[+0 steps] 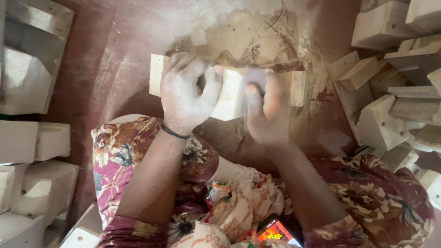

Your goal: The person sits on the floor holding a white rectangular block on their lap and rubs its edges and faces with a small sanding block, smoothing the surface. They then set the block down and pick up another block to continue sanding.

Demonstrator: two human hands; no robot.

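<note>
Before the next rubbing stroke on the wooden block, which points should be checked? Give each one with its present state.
1. Left hand grips the wooden block: ok.
2. Right hand is on the block: ok, though blurred.
3. What the right hand holds: cannot tell.
4. Block rests on the dusty floor: ok.
5. Pile of wooden pieces stands apart from the block: ok.

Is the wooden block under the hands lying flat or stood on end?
Lying flat: the wooden block stretches lengthwise across the dusty floor, left hand pressing it down, right hand blurred on it.
</note>
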